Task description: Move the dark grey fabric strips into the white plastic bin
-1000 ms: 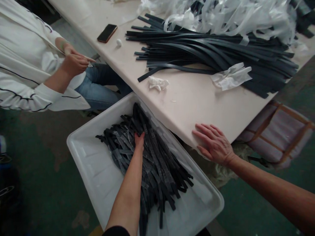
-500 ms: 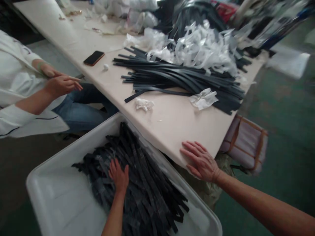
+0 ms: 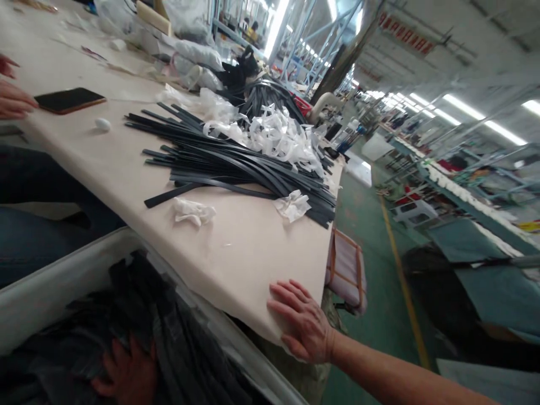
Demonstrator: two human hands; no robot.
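Low in the view, my left hand (image 3: 129, 371) lies with fingers spread on a heap of black strips (image 3: 169, 332) inside a white plastic bin (image 3: 37, 306). It looks open, and its edges are dim. My right hand (image 3: 300, 323) rests flat on the near corner of the pale table (image 3: 240, 259), fingers stretched out and holding nothing. Beyond it on the tabletop lies a bundle of long black strips (image 3: 228, 163). A crumpled white scrap (image 3: 292, 206) touches the bundle's near right side, and another scrap (image 3: 193, 212) lies by its left front.
White ribbon-like scraps (image 3: 278, 135) are piled behind the bundle. A phone (image 3: 71, 100) and a small white object (image 3: 102, 124) lie to the left, near another person's hand (image 3: 16, 101). A strapped bundle (image 3: 346, 270) stands beside the table's right edge, above the green floor.
The view has tilted up and swung right, showing more of the workshop. My left hand is still on the strips in the bin; my right hand stays on the table corner.
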